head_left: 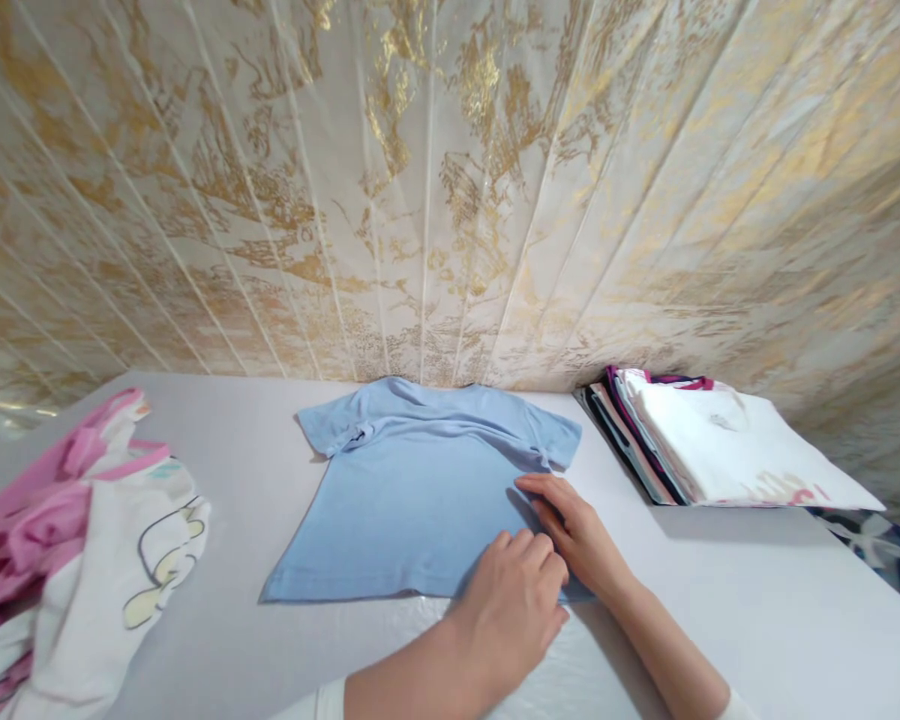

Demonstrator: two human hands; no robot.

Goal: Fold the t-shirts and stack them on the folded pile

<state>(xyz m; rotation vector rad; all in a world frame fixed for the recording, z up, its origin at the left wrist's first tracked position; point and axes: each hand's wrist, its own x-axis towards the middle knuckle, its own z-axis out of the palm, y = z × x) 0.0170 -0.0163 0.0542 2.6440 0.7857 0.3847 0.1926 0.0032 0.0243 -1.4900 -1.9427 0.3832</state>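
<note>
A light blue T-shirt lies flat on the white table, neck toward the wall. Both of my hands are at its right side. My left hand rests on the lower right corner of the hem, its fingers curled and closed on the cloth. My right hand lies just beyond it along the shirt's right edge, below the sleeve, with its fingers stretched out flat on the fabric. The corner of the shirt beneath the hands is hidden.
A neat stack of folded clothes, white on top, sits at the right against the wall. A loose heap of pink and white garments lies at the left edge. A gold-veined white panelled wall rises behind the table.
</note>
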